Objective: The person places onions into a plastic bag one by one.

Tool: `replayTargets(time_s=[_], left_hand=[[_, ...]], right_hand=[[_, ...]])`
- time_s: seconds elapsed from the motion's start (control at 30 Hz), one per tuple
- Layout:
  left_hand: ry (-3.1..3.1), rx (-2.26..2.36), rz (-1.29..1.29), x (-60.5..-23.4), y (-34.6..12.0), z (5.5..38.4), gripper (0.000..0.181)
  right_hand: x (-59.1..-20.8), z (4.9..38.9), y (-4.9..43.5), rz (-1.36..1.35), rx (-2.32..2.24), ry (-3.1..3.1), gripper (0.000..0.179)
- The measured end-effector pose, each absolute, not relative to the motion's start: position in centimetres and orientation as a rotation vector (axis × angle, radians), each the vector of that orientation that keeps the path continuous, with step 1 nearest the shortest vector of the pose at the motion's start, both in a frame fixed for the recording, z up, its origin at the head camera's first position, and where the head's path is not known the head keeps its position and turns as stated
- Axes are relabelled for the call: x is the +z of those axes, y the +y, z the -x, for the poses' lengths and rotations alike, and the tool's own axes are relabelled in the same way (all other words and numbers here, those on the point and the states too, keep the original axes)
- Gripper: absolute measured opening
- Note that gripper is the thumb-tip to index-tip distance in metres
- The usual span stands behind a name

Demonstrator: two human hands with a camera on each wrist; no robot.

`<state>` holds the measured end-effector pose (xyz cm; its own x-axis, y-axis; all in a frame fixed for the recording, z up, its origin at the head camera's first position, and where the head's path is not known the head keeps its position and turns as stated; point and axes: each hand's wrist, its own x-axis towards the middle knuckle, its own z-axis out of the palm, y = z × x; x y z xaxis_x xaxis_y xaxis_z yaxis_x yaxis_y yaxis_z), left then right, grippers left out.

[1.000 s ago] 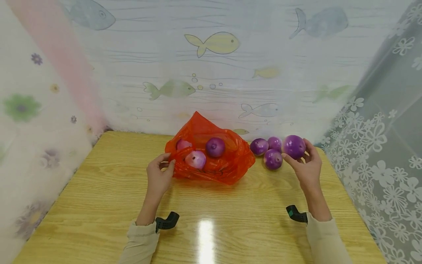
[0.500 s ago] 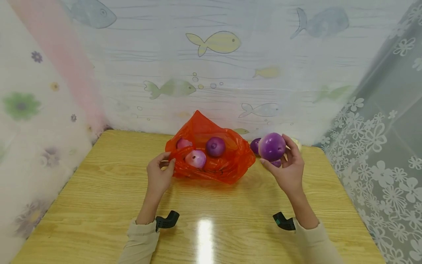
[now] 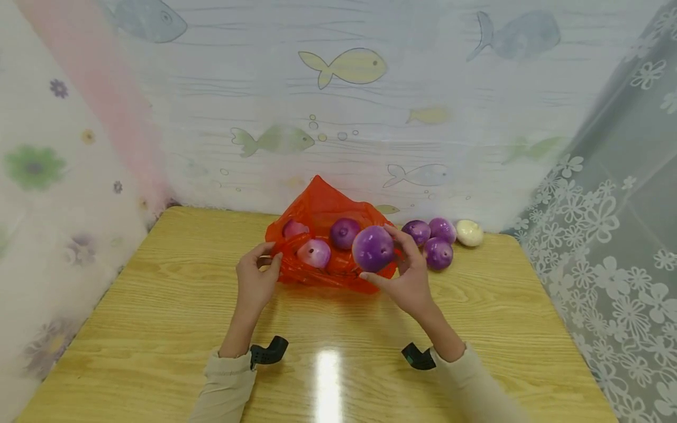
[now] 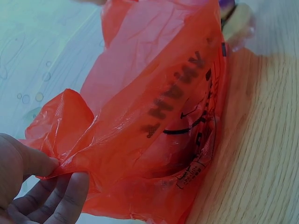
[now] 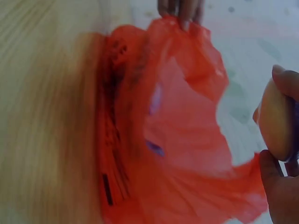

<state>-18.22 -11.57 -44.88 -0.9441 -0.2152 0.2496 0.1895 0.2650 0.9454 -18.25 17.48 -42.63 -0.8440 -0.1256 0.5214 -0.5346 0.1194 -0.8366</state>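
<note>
A red plastic bag (image 3: 365, 285) lies with its mouth spread, and dark lettering shows on it in the left wrist view. My left hand (image 3: 257, 273) pinches the bag's left edge between thumb and fingers. My right hand (image 3: 409, 279) grips a round purple fruit-like piece (image 3: 372, 249) in front of the bag's right part. In the right wrist view that piece has a pale face (image 5: 273, 123). Inside the bag sit a purple round piece (image 3: 345, 233), a pinkish-white one (image 3: 314, 254) and a pink one (image 3: 294, 229), partly covered by red plastic.
Right of the bag, several purple round pieces (image 3: 438, 253) cluster near the back of the wooden table (image 3: 158, 317). Beside them lies a cream-coloured piece (image 3: 469, 233). A fish-patterned curtain (image 3: 338, 117) hangs behind, with a floral one (image 3: 629, 282) on the right.
My right hand has carried the purple fruit-like piece leftward from the cluster to the bag, uncovering the cream-coloured piece. My left hand keeps its hold on the bag.
</note>
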Motion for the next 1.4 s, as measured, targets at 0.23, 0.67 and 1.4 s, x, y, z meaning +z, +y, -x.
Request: replayTargets(time_s=[0.23,0.67,1.4], left_hand=[[-2.217,-1.714,-0.010,-45.0,-11.6,18.4,0.022],[-2.207,-1.719,-0.019,-44.9,-11.6,18.4,0.023],[-2.180,-1.724,-0.024,-45.0,-11.7,18.3,0.021]], right_hand=[[-44.0,18.8,14.0,-0.624,1.810,-2.228,0.087],[-44.7,23.5,10.6,-0.382,1.798,-2.462,0.080],[-46.0,29.7,7.9,-0.356,1.488,-2.709,0.083]])
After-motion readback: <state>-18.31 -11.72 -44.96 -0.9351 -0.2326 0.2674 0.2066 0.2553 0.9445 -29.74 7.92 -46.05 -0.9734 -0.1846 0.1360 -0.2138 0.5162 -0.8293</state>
